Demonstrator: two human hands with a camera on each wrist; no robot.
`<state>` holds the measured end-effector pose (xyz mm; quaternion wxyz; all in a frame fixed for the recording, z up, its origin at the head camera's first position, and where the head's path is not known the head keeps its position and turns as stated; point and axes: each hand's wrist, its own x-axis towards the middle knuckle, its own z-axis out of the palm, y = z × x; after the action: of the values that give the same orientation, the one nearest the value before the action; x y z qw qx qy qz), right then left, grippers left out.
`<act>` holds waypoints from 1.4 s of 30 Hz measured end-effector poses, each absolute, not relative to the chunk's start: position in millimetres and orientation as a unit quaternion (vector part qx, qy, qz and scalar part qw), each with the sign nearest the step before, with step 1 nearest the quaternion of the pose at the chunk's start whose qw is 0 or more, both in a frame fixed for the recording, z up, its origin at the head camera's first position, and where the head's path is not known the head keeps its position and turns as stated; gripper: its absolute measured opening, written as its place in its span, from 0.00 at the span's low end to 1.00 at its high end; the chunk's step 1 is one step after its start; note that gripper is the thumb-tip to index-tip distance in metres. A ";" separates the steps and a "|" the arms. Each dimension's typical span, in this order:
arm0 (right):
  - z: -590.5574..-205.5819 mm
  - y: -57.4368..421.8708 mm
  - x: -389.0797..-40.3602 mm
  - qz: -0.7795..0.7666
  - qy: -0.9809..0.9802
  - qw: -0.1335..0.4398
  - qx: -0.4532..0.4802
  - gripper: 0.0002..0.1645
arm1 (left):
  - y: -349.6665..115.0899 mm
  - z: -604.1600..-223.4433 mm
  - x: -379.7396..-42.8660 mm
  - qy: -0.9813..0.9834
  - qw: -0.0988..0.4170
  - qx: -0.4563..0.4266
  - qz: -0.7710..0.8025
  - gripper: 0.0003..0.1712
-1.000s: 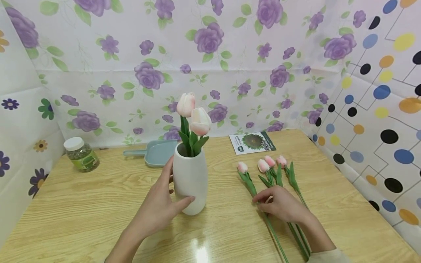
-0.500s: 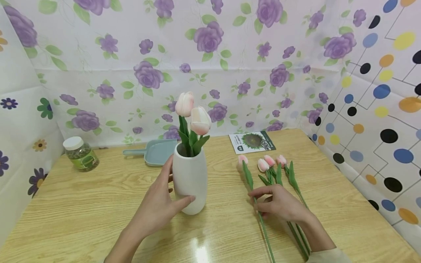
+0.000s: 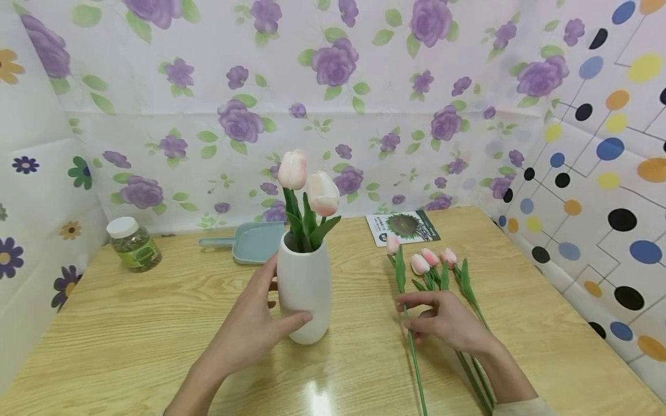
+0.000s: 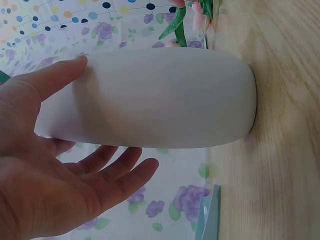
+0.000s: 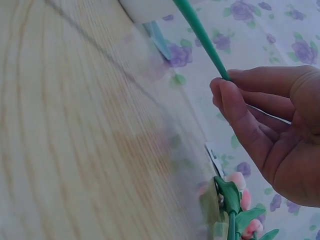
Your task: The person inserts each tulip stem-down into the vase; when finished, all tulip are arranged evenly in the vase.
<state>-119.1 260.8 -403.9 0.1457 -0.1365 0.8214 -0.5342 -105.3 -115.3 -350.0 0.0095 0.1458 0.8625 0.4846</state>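
My left hand (image 3: 255, 323) holds a white vase (image 3: 307, 289) upright on the table, thumb on its near side and fingers round the left. Two pale pink tulips, a front one (image 3: 322, 193) and a back one (image 3: 292, 169), stand in it. To the right, my right hand (image 3: 447, 320) pinches a tulip (image 3: 393, 245) by its green stem. In the right wrist view the stem (image 5: 205, 37) sits between thumb and fingertips, raised off the wood. Several more tulips (image 3: 420, 264) lie beyond and under that hand, their stems partly hidden by it.
A lidded jar (image 3: 136, 248) with a green label stands at the back left. Near the back wall lie a blue-grey dustpan (image 3: 260, 242), behind the vase, and a packet (image 3: 403, 227) with a sunflower picture. Patterned sheets enclose the wooden table (image 3: 156, 341).
The right hand has lifted the leftmost tulip from the table; its stem's lower end has swung left and its leaf has turned. The left hand keeps its hold on the vase.
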 end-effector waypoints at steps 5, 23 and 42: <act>-402.6 261.9 -116.8 -0.551 0.814 0.134 -0.126 0.31 | -117.0 -348.6 -105.2 0.860 0.024 0.153 0.486 0.61; -401.2 260.8 -119.0 -0.561 0.815 0.096 -0.110 0.32 | -116.6 -349.8 -104.6 0.849 0.024 0.171 0.500 0.62; -399.4 259.1 -117.6 -0.587 0.800 0.063 -0.110 0.33 | -110.2 -352.5 -104.1 0.848 -0.007 0.172 0.502 0.63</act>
<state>-117.6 259.1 -399.4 0.0625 -0.1095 0.7997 -0.5870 -104.1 -110.2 -352.5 -0.0074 0.1719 0.8476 0.5019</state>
